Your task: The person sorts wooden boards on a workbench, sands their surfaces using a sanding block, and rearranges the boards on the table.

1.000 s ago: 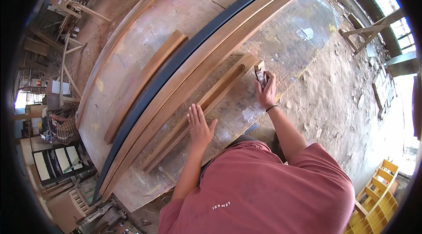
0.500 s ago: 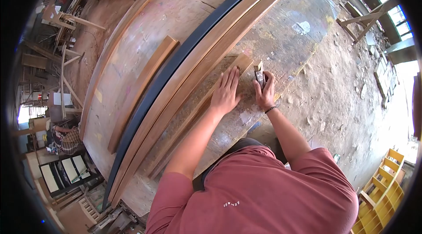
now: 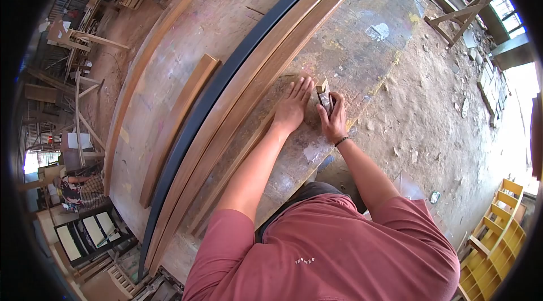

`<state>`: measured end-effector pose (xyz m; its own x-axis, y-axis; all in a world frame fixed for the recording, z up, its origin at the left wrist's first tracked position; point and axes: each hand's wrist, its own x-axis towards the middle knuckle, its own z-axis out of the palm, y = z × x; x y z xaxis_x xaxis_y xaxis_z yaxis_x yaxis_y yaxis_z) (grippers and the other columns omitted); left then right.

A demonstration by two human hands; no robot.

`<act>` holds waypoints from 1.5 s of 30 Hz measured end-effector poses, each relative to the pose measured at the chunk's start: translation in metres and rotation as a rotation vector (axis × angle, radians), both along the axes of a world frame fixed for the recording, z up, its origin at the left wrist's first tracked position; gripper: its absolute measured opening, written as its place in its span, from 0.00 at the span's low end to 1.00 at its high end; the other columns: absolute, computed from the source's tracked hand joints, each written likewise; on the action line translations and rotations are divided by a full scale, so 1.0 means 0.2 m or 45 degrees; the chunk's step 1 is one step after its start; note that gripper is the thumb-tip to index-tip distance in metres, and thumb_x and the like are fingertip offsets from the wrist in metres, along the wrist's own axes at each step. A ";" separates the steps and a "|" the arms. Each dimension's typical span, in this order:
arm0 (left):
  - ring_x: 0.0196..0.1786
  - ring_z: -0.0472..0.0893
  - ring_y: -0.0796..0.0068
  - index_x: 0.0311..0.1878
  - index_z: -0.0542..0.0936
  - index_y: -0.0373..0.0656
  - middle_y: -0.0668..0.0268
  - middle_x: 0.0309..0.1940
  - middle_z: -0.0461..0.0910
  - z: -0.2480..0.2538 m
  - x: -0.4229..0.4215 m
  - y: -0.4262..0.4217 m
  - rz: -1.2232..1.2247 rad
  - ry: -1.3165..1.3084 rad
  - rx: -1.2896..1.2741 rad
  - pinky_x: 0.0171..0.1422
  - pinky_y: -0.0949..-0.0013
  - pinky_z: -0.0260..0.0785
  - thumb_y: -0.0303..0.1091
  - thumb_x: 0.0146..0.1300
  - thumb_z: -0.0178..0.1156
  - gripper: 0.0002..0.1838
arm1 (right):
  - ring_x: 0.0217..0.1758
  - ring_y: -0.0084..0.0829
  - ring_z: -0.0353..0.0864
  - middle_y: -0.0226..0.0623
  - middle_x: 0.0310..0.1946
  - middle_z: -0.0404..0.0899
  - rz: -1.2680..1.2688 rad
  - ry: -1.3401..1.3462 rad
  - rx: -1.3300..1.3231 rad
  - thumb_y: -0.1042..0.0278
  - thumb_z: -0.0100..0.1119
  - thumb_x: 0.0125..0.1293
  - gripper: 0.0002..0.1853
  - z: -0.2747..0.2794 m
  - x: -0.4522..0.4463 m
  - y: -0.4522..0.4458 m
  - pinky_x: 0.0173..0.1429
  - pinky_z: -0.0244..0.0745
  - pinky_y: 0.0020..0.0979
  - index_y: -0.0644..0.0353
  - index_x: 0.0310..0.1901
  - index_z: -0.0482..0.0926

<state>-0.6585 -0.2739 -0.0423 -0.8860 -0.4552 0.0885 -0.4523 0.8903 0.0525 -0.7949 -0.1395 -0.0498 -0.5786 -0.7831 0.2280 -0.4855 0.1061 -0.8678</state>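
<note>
My left hand point(image 3: 291, 110) lies flat, fingers stretched, over the far end of a narrow wooden strip point(image 3: 231, 172) on the worktable point(image 3: 353, 41). The strip's tip is hidden beneath it. Close to its right, my right hand point(image 3: 335, 120) grips a small block-shaped tool point(image 3: 324, 96), dark-sided with a pale patch and a light wood-coloured end. Its exact kind is unclear. Left of the strip run long brown wooden boards point(image 3: 249, 94) side by side, with a dark blue bar point(image 3: 226, 75) along them.
Farther left on the table lie a shorter wooden piece point(image 3: 181, 126) and a long wooden strip point(image 3: 138, 66). Rubble-strewn ground point(image 3: 418, 109) borders the right edge. A yellow wooden frame point(image 3: 498, 227) stands at lower right. A person point(image 3: 85, 188) sits at far left.
My left hand has slid forward along the strip and now covers its end, which showed before. My right hand keeps its grip on the tool. The whole view has shifted slightly.
</note>
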 end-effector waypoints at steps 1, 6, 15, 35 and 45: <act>0.92 0.50 0.61 0.87 0.57 0.36 0.55 0.89 0.54 0.00 0.00 0.00 -0.100 0.033 0.037 0.95 0.52 0.39 0.36 0.79 0.49 0.36 | 0.61 0.57 0.79 0.56 0.58 0.75 0.000 0.000 0.000 0.55 0.69 0.75 0.30 0.01 0.00 0.00 0.66 0.75 0.49 0.65 0.68 0.69; 0.90 0.55 0.57 0.84 0.63 0.35 0.53 0.87 0.58 0.09 0.13 0.05 -0.189 0.065 0.195 0.94 0.53 0.46 0.33 0.77 0.52 0.34 | 0.61 0.57 0.79 0.55 0.58 0.76 0.011 -0.008 -0.035 0.55 0.69 0.75 0.30 0.02 0.01 0.00 0.66 0.75 0.49 0.65 0.68 0.70; 0.76 0.73 0.48 0.81 0.67 0.37 0.49 0.75 0.73 0.16 1.02 0.48 0.656 0.217 0.424 0.80 0.48 0.67 0.53 0.74 0.68 0.42 | 0.60 0.55 0.80 0.57 0.58 0.77 0.031 0.052 -0.046 0.59 0.70 0.75 0.30 -0.05 -0.01 -0.01 0.66 0.74 0.48 0.65 0.69 0.70; 0.70 0.77 0.45 0.70 0.81 0.49 0.51 0.68 0.80 0.23 2.57 1.09 1.235 0.057 0.373 0.76 0.45 0.68 0.58 0.53 0.79 0.42 | 0.68 0.57 0.73 0.54 0.63 0.74 -0.321 0.871 0.292 0.45 0.67 0.73 0.35 -0.05 0.02 -0.05 0.72 0.70 0.53 0.64 0.69 0.71; 0.64 0.80 0.48 0.60 0.80 0.43 0.54 0.59 0.83 0.09 2.67 1.17 1.068 0.192 0.239 0.68 0.48 0.71 0.57 0.47 0.85 0.42 | 0.84 0.58 0.60 0.58 0.81 0.61 0.497 0.812 0.391 0.37 0.65 0.72 0.44 0.31 0.66 -0.02 0.85 0.57 0.60 0.57 0.80 0.66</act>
